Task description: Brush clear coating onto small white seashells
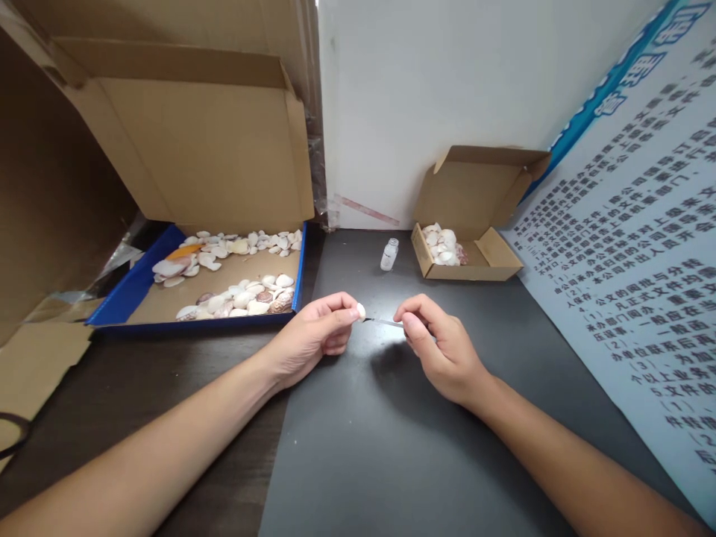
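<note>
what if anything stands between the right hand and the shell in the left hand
Only the thin tool in the right hand, pointing toward the small white shell pinched in the left hand; nothing else visible stands between.

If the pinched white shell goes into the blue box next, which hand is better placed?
Probably the left hand: it pinches the white shell and is nearer the blue box. The right hand, farther off, holds a thin tool.
</note>
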The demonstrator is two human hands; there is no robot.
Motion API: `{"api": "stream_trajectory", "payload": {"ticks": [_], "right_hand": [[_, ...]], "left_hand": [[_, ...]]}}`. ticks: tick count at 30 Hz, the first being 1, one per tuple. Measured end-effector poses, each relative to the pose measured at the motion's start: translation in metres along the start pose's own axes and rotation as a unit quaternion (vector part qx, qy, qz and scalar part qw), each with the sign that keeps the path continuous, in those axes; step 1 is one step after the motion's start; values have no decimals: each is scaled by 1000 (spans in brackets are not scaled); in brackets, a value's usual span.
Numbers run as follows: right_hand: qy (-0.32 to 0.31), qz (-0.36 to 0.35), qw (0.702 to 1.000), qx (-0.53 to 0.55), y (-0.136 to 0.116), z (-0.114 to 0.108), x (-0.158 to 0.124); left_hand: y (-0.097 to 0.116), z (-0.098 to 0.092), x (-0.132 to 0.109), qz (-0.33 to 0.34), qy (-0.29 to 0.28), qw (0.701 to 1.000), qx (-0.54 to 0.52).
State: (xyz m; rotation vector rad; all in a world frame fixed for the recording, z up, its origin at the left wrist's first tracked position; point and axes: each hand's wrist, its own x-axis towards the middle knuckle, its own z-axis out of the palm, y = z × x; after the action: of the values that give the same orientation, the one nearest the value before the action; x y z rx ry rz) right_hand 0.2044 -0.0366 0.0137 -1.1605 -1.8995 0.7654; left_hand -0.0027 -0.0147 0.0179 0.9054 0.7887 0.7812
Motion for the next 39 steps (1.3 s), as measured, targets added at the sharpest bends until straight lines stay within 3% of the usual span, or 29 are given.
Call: {"api": "stream_trajectory", "payload": {"ticks": [7, 11, 18, 23, 28, 39], "right_hand": [[31, 5, 999, 15, 1, -1, 3], [61, 10, 998, -27, 4, -13, 15], [128, -11, 984, -123, 9, -53, 82], [132, -47, 969, -201, 4, -61, 123], [140, -56, 965, -214, 5, -62, 126], [95, -27, 969, -228, 16, -56, 127]], "left_hand": [[-5, -1, 1, 21, 10, 1000, 20], [-11, 0, 4, 45, -12, 999, 16], [-11, -3, 11, 19, -30, 999, -17], [-16, -11, 12, 11, -70, 997, 3], [-17, -12, 10, 15, -78, 996, 38], [-12, -11, 9, 15, -89, 992, 88]]}}
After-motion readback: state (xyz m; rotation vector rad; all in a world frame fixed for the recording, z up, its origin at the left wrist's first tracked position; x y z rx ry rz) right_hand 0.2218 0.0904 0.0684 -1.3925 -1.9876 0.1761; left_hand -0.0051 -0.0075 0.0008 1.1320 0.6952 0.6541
